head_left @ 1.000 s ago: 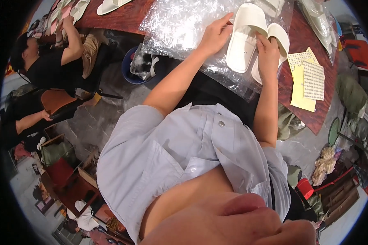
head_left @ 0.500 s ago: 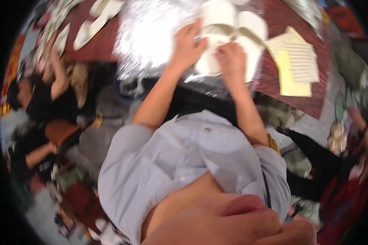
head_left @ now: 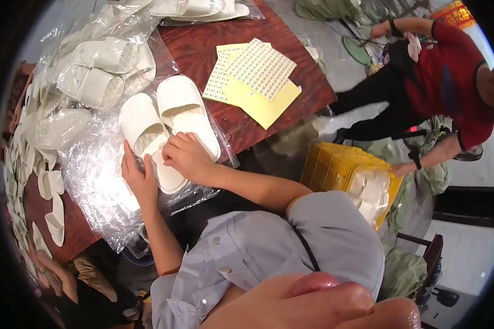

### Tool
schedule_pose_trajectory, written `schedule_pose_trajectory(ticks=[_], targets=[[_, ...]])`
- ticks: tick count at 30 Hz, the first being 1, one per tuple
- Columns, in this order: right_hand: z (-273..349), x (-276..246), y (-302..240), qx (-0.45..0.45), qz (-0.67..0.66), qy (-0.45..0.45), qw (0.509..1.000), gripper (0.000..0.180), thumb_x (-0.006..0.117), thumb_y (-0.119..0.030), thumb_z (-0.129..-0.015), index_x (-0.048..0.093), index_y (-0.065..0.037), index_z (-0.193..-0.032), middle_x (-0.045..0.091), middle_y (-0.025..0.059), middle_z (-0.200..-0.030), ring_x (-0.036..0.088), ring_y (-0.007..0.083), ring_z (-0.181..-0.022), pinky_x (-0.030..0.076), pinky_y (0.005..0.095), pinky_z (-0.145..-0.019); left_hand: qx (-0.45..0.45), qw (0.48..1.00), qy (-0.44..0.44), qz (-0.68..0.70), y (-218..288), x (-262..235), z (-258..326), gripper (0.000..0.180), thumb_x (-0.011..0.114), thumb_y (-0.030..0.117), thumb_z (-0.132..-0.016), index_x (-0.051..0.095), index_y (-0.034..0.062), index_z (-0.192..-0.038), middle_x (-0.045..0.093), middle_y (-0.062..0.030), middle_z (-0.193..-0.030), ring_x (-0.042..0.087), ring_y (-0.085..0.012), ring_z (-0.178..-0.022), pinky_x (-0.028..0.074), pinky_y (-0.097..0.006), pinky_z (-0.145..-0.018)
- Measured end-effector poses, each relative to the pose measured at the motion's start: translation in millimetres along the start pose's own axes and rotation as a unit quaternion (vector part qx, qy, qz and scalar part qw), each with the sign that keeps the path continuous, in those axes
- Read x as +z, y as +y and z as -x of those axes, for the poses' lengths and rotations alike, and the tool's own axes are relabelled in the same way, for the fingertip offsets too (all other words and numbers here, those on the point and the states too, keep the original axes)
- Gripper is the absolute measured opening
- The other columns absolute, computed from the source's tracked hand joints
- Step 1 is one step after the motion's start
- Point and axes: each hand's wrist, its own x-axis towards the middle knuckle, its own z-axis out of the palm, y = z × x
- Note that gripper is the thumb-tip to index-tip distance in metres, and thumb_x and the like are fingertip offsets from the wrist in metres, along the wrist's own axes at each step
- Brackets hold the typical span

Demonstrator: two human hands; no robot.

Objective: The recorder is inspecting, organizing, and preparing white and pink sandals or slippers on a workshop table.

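Two white slippers lie side by side on a sheet of clear plastic bags spread over a reddish-brown table. My left hand rests on the heel end of the left slipper, fingers pressed against it. My right hand lies on the heel of the right slipper, fingers curled over its edge. Whether either hand actually grips a slipper is unclear.
Bagged white slippers are piled at the table's far left. Yellow sticker sheets lie to the right of the slippers. A yellow crate with bagged slippers stands on the floor at my right. A person in red bends nearby.
The view has swung, so the table now sits upper left. Both hands stay on the pair of slippers, now at their heel ends.
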Motion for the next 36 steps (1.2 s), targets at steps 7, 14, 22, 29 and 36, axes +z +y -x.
schedule_pose_trajectory(ticks=[7, 14, 22, 29, 36], targets=[[-0.7, -0.1, -4.5, -0.016, 0.068, 0.020, 0.997, 0.015, 0.072, -0.017, -0.079, 0.060, -0.012, -0.085, 0.055, 0.0032, -0.090, 0.053, 0.0233, -0.092, 0.038, 0.0376, -0.083, 0.002, 1.000, -0.013, -0.008, -2.5, -0.6, -1.6, 0.058, 0.063, 0.007, -0.089, 0.044, 0.0002, -0.144, 0.059, -0.0231, -0.119, 0.056, -0.0358, -0.106, 0.044, -0.042, -0.092], [-0.5, 0.1, -1.1, -0.028, 0.100, 0.022, 0.994, 0.015, 0.070, -0.019, -0.080, 0.057, -0.012, -0.081, 0.055, 0.0029, -0.089, 0.054, 0.0231, -0.093, 0.038, 0.0372, -0.083, -0.014, 1.000, -0.004, -0.011, -4.2, 3.6, 0.4, 0.057, 0.064, 0.012, -0.092, 0.044, 0.0005, -0.144, 0.059, -0.0243, -0.123, 0.057, -0.0372, -0.110, 0.045, -0.043, -0.094], [1.2, -0.3, -0.5, -0.024, 0.097, 0.016, 0.995, 0.013, 0.068, -0.020, -0.081, 0.059, -0.012, -0.084, 0.055, 0.0029, -0.090, 0.053, 0.0228, -0.096, 0.038, 0.0370, -0.085, -0.023, 1.000, -0.004, -0.016, -8.1, 7.3, 0.0, 0.058, 0.064, 0.017, -0.092, 0.044, 0.0017, -0.144, 0.058, -0.0246, -0.124, 0.056, -0.0375, -0.112, 0.043, -0.043, -0.096], [1.2, 0.7, -2.0, -0.043, 0.144, 0.008, 0.989, 0.012, 0.066, -0.018, -0.083, 0.060, -0.009, -0.087, 0.057, 0.0057, -0.092, 0.053, 0.0241, -0.095, 0.038, 0.0381, -0.083, -0.030, 0.999, -0.010, -0.024, -3.6, 4.9, -0.5, 0.059, 0.064, 0.018, -0.091, 0.044, 0.0048, -0.145, 0.058, -0.0234, -0.125, 0.055, -0.0373, -0.113, 0.043, -0.043, -0.098], [1.3, -0.6, -2.3, -0.063, 0.151, 0.010, 0.987, 0.009, 0.060, -0.011, -0.079, 0.062, -0.005, -0.087, 0.058, 0.0095, -0.091, 0.054, 0.0260, -0.094, 0.039, 0.0383, -0.081, -0.035, 0.999, -0.016, -0.031, -1.1, 4.7, -0.7, 0.059, 0.063, 0.018, -0.091, 0.043, 0.0028, -0.144, 0.059, -0.0229, -0.124, 0.055, -0.0369, -0.113, 0.043, -0.044, -0.098]])
